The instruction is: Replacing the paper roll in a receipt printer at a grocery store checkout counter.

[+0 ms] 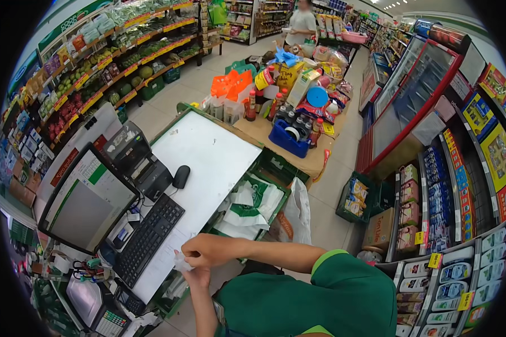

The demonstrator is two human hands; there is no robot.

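- Just beside the white tabletop's [208, 140] near edge, the right hand [211, 250] is bending its fingers narrowly onto a small whitish, crumpled scrap [181, 262].
- Below it, the left hand [199, 276] is meeting the same scrap; its fingers are partly hidden, so I cannot tell how tightly they are closing.
- For good handling, both hands are best staying close together, with one steadying while the other is working the thin, flimsy-looking piece by its edge; hard tugging would be risking a tear.
- Beyond the hands, the black keyboard [150, 238] is lying near, so the fingers are best keeping off its keys.
- Farther out, the mouse [181, 176] is resting on the tabletop, and white and green bags [253, 202] are lying to the right.
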